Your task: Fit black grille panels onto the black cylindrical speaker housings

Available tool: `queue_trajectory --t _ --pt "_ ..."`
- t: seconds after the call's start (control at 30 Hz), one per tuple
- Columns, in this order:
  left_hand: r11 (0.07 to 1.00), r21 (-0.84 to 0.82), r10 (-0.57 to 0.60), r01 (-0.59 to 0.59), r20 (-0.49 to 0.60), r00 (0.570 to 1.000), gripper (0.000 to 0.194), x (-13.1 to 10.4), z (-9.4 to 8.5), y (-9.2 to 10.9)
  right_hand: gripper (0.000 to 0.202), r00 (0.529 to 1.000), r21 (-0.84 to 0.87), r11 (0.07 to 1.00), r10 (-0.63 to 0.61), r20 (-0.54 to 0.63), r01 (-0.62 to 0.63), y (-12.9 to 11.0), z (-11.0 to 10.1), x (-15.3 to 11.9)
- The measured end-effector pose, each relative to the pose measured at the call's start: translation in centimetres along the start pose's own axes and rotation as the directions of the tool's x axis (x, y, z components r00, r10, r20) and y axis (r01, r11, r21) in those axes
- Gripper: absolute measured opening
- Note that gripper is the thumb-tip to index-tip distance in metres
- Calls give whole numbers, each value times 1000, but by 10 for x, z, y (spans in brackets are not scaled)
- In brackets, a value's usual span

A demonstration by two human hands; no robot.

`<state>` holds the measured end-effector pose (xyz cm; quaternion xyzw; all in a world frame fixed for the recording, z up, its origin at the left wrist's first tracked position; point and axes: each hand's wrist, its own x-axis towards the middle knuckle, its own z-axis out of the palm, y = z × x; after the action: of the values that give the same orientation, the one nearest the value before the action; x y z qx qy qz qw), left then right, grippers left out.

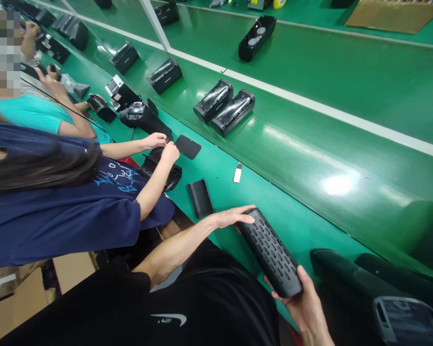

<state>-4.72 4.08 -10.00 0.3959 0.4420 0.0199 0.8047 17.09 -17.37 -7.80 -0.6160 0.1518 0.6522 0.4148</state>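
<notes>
A black speaker housing (272, 252) with rows of slots on its face is held at a slant above the green bench. Its far end is gripped by my left hand (233, 217), thumb over the slotted face and fingers along the end. My right hand (308, 302) wraps round the near end, thumb on the side and fingers partly hidden underneath. Close to my left forearm, a black rectangular panel (201, 198) lies on the bench. A small white tag-like piece (237, 173) rests beyond it.
At my left a co-worker's hands (168, 146) work above a black slotted housing (171, 178), beside a flat black sheet (188, 146). Two speakers with shiny faces (234, 113) sit on the green conveyor (310, 101). Large dark housings (350, 283) stand at my right.
</notes>
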Motion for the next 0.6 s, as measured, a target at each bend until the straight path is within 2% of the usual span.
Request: queue_trajectory --t 0.2,0.33,0.4,0.5,0.6 --pt "984 107 155 -144 -108 982 92 5 5 -7 64 1000 4 1000 -8 20 8 0 4 0" --pt "976 89 210 -200 -136 968 96 10 -1 -7 58 987 -68 985 -158 18 159 10 13 -5" --pt "968 71 248 -240 -126 961 97 10 -6 -2 51 970 -95 966 -239 36 242 15 20 -5" --pt "961 77 272 -265 -108 956 97 14 -13 15 42 955 -67 953 -292 50 295 20 34 -3" --pt "951 173 280 -257 -130 951 88 26 -16 39 37 946 -31 946 -321 32 322 14 48 8"
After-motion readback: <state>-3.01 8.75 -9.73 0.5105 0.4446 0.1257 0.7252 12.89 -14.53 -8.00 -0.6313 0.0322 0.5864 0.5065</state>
